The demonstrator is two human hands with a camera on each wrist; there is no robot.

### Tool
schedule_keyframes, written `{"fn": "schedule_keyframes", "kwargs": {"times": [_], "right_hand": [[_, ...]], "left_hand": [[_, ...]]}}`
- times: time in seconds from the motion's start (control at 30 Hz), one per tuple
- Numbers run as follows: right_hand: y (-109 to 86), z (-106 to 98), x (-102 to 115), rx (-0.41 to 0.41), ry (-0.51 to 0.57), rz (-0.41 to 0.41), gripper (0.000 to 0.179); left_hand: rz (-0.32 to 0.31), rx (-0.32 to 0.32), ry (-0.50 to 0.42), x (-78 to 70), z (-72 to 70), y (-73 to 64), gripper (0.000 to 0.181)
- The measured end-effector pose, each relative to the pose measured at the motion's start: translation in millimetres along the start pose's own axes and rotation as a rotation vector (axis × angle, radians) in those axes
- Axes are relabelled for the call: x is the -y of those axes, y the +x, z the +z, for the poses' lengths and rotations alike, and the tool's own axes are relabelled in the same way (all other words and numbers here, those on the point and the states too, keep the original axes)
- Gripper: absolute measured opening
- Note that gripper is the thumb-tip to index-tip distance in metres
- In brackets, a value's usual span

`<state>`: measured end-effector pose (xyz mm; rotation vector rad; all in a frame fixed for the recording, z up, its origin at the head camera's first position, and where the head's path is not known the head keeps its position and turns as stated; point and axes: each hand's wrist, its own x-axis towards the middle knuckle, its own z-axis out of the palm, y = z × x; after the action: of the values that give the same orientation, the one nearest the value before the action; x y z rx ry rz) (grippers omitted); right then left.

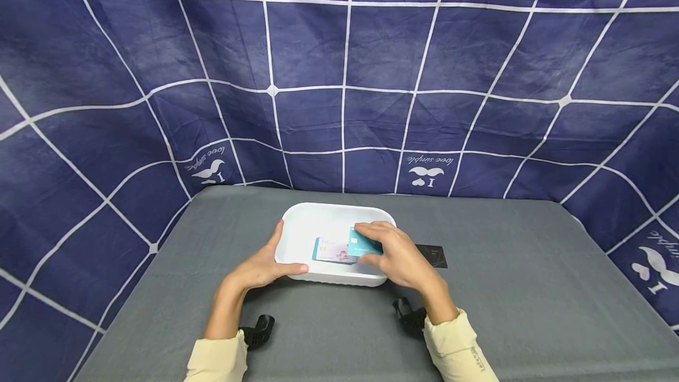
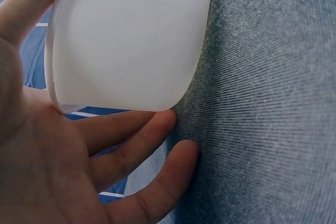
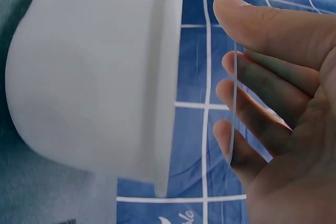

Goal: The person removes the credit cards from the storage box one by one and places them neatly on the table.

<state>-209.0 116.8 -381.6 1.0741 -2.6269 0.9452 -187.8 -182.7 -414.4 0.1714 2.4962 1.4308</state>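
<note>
A white plastic basin (image 1: 339,278) with rounded corners sits on the grey cloth. My left hand (image 1: 259,266) holds its left end, thumb along the front rim and fingers round the side; the left wrist view shows fingertips at the wall (image 2: 131,40). Over the basin's right half, my right hand (image 1: 401,257) pinches a light blue bank card (image 1: 361,243) between thumb and fingers. From the right wrist the card (image 3: 234,93) appears edge-on, above the rim. Beneath it, inside the basin, lie a few stacked cards (image 1: 331,250), the top one pale with print.
A black card (image 1: 434,256) lies on the cloth just right of the basin, partly behind my right hand. Black wrist camera mounts (image 1: 258,331) jut from both wrists. A blue checked curtain (image 1: 307,117) hangs behind the grey-covered table (image 1: 530,293).
</note>
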Motion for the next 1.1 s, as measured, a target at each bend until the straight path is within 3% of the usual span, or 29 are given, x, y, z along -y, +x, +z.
{"fn": "schedule_keyframes", "kwargs": {"times": [0.4,0.77,1.1], "right_hand": [[-6.6,-10.0,-18.2,0.013,0.040,0.090,0.059],[-18.0,-20.5,-36.4,0.003,-0.018,0.093,0.057],[-29.5,-38.9,-52.0,-0.036,0.038,0.149,0.057]], "left_hand": [[-0.009,0.003,0.004,-1.1,-0.5,0.5,0.127],[-0.024,0.000,0.015,-1.0,0.3,1.0,0.128],[-0.032,0.002,0.013,-0.7,-0.3,0.4,0.129]]}}
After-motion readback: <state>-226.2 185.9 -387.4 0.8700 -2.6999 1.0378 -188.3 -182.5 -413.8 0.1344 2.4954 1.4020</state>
